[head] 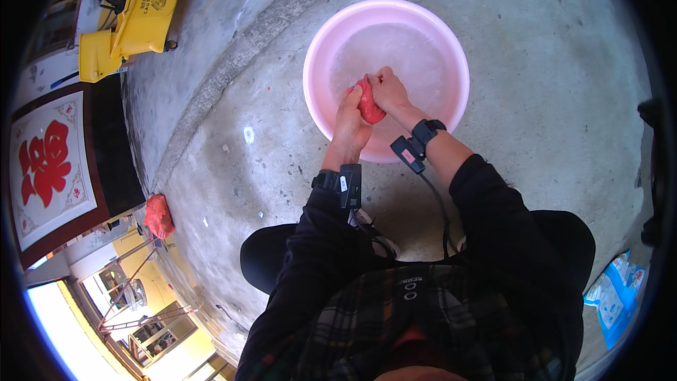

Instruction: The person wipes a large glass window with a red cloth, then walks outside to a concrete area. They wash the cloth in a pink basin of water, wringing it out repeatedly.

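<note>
A wet-looking, bunched red cloth (370, 101) is held between both hands above a round pink plastic basin (316, 86). My left hand (353, 119) grips its left side, with the thumb pressed on top. On the upper right of the cloth, my right hand (390, 91) is closed over an edge of it. Cloudy, sudsy water (391, 45) fills the bottom of the basin. Parts of the cloth are hidden by my fingers. Each wrist wears a black strapped device, and a cable (440, 201) hangs from the right one.
The basin stands on a concrete floor (529, 90) between my knees and a rough raised strip (227, 63). At the upper left is a yellow mop bucket (145, 18) on wheels. A red plastic bag (158, 217) sits at left; a blue-and-white packet (616, 296) lies at lower right.
</note>
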The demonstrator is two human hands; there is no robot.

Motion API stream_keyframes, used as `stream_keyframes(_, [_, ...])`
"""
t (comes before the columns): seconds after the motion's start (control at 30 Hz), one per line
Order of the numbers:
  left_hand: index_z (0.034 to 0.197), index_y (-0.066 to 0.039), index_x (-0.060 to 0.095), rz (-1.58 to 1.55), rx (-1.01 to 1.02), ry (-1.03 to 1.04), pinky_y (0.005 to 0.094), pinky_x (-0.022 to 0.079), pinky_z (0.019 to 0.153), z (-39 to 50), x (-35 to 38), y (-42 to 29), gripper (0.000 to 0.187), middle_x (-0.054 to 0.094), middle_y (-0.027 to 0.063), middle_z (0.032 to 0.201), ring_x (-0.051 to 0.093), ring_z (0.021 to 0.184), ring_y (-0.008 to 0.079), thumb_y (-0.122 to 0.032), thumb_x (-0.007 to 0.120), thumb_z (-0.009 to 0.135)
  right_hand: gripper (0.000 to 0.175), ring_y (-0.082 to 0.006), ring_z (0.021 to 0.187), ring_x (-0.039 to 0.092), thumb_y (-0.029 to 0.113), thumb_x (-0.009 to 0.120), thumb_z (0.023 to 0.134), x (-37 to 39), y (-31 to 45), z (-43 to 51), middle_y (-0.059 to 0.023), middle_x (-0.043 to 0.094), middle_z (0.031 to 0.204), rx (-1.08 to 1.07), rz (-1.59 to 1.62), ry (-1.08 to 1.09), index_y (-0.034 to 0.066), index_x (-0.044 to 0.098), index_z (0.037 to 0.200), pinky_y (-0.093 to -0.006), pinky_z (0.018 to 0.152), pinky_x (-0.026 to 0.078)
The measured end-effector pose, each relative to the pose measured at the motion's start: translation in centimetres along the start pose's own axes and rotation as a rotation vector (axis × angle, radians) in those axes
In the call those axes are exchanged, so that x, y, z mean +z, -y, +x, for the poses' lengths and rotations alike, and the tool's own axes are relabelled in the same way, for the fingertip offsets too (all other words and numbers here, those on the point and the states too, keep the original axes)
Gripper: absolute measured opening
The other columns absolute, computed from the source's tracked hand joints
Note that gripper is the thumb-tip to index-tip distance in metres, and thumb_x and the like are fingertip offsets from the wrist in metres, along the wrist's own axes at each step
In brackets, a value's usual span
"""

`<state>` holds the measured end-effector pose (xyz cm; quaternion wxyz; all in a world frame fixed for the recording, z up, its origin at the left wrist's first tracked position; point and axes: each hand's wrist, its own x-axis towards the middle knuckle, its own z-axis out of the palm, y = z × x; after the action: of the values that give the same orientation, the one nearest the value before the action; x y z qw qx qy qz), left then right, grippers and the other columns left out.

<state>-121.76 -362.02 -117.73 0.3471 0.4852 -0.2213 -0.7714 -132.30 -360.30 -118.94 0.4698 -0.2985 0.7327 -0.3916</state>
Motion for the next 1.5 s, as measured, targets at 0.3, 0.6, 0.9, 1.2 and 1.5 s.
stream_keyframes(0.3, [0.108,-0.009,0.048,0.057,0.009,-0.040,0.0372,0.050,0.083,0.3,-0.8,-0.7,0.021,0.057,0.0064,0.103,0.057,0.095,0.0191,-0.026,0.040,0.098,0.030,-0.0398,0.097,0.057,0.029,0.042,0.090,0.7,-0.7,-1.3,-0.0250,0.058,0.102,-0.262,-0.014,0.108,0.0055,0.057,0.103,-0.0464,0.085,0.045])
stream_keyframes(0.6, [0.111,-0.009,0.047,0.144,-0.354,-0.178,0.0451,0.047,0.086,0.5,-4.3,2.4,0.029,0.053,0.0077,0.094,0.055,0.091,0.0265,-0.029,0.054,0.092,0.029,-0.0335,0.091,0.062,0.025,0.046,0.086,-2.2,-7.0,4.0,-0.0180,0.064,0.096,0.054,-0.232,-0.168,0.0045,0.065,0.096,-0.0438,0.084,0.047])
stream_keyframes(0.9, [0.111,-0.007,0.051,-0.196,-0.074,0.310,0.0382,0.048,0.090,1.0,-5.0,1.0,0.027,0.057,0.0109,0.109,0.054,0.108,0.0225,-0.028,0.048,0.094,0.032,-0.0377,0.081,0.061,0.033,0.048,0.084,2.2,1.1,-3.1,-0.0181,0.064,0.084,-0.383,-0.050,0.121,0.0033,0.060,0.080,-0.0452,0.075,0.047])
stream_keyframes(1.2, [0.114,-0.003,0.051,0.082,-0.084,-0.076,0.0400,0.045,0.093,0.6,-1.5,-0.4,0.033,0.059,0.0116,0.108,0.055,0.105,0.0252,-0.030,0.039,0.098,0.026,-0.0389,0.085,0.057,0.028,0.050,0.087,1.6,1.6,-3.6,-0.0225,0.059,0.086,-0.337,-0.067,-0.095,0.0025,0.053,0.092,-0.0481,0.075,0.045])
stream_keyframes(1.5, [0.103,-0.007,0.049,0.276,-0.028,-0.006,0.0313,0.048,0.069,0.6,-2.0,1.7,0.022,0.058,0.0068,0.094,0.055,0.078,0.0177,-0.028,0.042,0.098,0.030,-0.0357,0.095,0.059,0.025,0.045,0.089,-2.5,-5.7,4.1,-0.0196,0.061,0.098,-0.015,-0.298,-0.174,0.0013,0.058,0.103,-0.0451,0.084,0.047])
